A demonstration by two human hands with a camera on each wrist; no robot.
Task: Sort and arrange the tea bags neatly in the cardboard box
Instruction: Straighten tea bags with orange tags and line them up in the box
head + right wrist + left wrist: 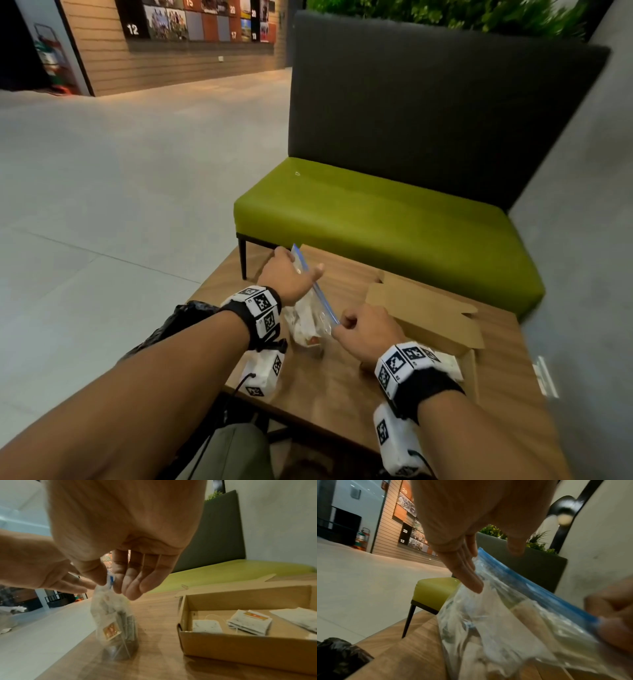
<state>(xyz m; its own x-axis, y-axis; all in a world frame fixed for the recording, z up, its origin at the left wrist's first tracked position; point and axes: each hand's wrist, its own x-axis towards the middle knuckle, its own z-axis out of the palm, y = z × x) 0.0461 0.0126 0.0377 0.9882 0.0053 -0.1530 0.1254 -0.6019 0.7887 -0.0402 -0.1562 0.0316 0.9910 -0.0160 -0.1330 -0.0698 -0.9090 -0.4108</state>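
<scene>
A clear zip bag (308,323) with a blue strip (522,577) stands on the wooden table (342,383) and holds several tea bags (115,627). My right hand (110,584) pinches the near end of the strip between thumb and fingers. At the far end, my left hand (301,265) lays straight fingers (467,572) against the bag's side, its thumb apart on the other side of the strip. The open cardboard box (240,650) sits to the right with a few tea bags (250,623) lying flat inside. In the head view its inside is mostly hidden by my right wrist.
A green bench (376,219) with a dark backrest stands just behind the table. A crumpled black plastic bag (178,322) lies at the table's left edge. The box's lid flap (424,308) lies open toward the bench. A grey wall runs along the right side.
</scene>
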